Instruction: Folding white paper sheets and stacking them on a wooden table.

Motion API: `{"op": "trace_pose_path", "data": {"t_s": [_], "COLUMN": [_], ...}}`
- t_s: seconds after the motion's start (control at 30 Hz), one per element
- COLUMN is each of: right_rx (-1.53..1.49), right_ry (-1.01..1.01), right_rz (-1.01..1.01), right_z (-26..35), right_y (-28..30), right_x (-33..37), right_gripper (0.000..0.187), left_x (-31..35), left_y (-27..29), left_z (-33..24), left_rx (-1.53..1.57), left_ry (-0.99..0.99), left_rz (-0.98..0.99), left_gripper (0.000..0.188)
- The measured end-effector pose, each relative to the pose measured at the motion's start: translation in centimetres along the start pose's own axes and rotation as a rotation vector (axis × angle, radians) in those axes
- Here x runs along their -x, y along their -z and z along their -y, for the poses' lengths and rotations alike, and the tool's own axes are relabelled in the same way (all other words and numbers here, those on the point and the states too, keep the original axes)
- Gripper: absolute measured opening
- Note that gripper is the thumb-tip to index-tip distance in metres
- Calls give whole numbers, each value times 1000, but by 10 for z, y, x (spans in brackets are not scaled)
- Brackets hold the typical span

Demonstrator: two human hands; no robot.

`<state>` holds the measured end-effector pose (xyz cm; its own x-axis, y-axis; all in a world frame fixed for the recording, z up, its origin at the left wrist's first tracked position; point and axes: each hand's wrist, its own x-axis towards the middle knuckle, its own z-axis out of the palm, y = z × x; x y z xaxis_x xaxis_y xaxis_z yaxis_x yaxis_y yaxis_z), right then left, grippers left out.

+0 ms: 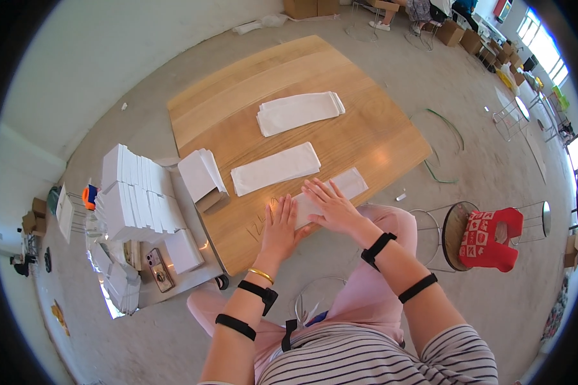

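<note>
A long white flat piece (351, 184), which may be folded cloth or a sleeve, lies at the near edge of the wooden table (379, 138). My right hand (332, 206) rests flat on it with the fingers stretched out. Beside it, my left hand (279, 230) lies with outstretched fingers at the piece's left end, covering part of it. Farther back is a stack of similar white pieces (276, 168), and behind that sits another white stack (300, 113). To the left, a small box (212, 199) holds upright white cards or sheets.
A metal side table (192, 273) at the left carries tall stacks of white boxes (138, 192) and a phone (160, 269). On a round stool (453, 240) at the right rests a red bag (491, 239). People sit among cardboard boxes (451, 33) at the far right.
</note>
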<state>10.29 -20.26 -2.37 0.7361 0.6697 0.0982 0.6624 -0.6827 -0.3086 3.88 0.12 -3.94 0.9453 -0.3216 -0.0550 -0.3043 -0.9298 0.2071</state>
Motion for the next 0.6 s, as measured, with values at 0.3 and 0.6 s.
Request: {"op": "trace_pose_path", "data": {"t_s": [0.3, 0.6], "right_rx": [-230, -285], "right_ry": [-170, -254], "right_rz": [-171, -240], "right_z": [1, -7], "right_y": [21, 9], "right_x": [2, 9], "right_gripper": [66, 50], "left_x": [-68, -65], "left_y": [23, 7], "left_z": [28, 26], "left_rx": [-70, -23], "left_ry": [220, 309], "left_rz": [-177, -49], "left_gripper": [72, 76]}}
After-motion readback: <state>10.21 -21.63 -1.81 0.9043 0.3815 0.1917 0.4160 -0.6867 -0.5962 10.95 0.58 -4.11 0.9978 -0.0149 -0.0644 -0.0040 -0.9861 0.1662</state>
